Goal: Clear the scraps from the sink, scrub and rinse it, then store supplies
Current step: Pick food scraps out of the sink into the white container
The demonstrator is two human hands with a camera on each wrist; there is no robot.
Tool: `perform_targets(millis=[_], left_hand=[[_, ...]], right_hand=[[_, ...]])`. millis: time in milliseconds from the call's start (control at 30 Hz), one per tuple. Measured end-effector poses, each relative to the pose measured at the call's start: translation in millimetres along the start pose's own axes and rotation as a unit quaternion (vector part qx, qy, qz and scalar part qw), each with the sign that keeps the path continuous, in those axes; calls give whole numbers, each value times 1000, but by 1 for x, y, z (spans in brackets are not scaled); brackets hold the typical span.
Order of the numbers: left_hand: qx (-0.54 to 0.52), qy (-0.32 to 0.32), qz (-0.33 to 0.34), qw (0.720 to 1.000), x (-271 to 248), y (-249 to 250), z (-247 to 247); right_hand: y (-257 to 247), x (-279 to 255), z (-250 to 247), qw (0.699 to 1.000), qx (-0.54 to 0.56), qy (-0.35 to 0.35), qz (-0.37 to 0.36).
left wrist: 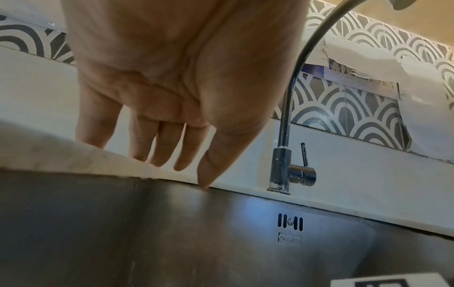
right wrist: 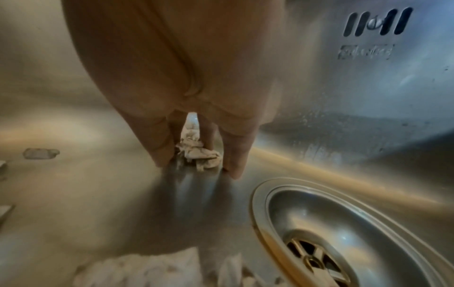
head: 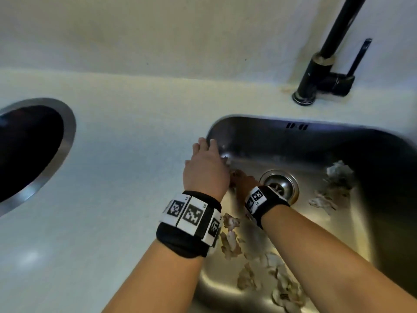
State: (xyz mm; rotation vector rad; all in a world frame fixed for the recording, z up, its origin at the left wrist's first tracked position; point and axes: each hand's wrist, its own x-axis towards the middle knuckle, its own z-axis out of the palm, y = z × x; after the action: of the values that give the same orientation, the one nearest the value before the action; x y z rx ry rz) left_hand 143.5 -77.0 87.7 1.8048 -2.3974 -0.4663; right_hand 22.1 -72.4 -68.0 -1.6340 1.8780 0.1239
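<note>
Head view: right hand fingers closing round one scrap beside drain; left hand flat, nothing held (rests on rim). Most scraps remain in sink; scrub, rinse, storage not begun.

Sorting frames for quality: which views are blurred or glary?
Head view: mostly sharp, sink shadowed at right. Left wrist: palm of left hand close and soft, faucet crisp. Right wrist: soft, streaked under right hand; drain glinting.
</note>
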Motion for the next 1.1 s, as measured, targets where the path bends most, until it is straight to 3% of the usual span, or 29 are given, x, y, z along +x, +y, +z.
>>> perform_targets(millis=[167, 433, 633, 800, 900, 1100], left_hand=[[0, -9, -3, 1000, 1, -1, -2], [-15, -47, -2, 999, 6, -1, -15], [5, -76, -22, 997, 5, 3, -14], [25, -97, -37, 994, -1, 14, -23], [7, -112, 6, 994, -14, 45, -28], [-47, -114, 171, 978, -79, 144, -26]], right_hand=[[0, -3, 1, 998, -63, -9, 0], [-1, -46, -14, 997, -42, -36, 46], [-2, -99, -63, 997, -7, 0, 78], [6, -175, -107, 994, 44, 65, 73], [16, -225, -125, 989, 54, 110, 85], [45, -320, -132, 972, 71, 181, 129]])
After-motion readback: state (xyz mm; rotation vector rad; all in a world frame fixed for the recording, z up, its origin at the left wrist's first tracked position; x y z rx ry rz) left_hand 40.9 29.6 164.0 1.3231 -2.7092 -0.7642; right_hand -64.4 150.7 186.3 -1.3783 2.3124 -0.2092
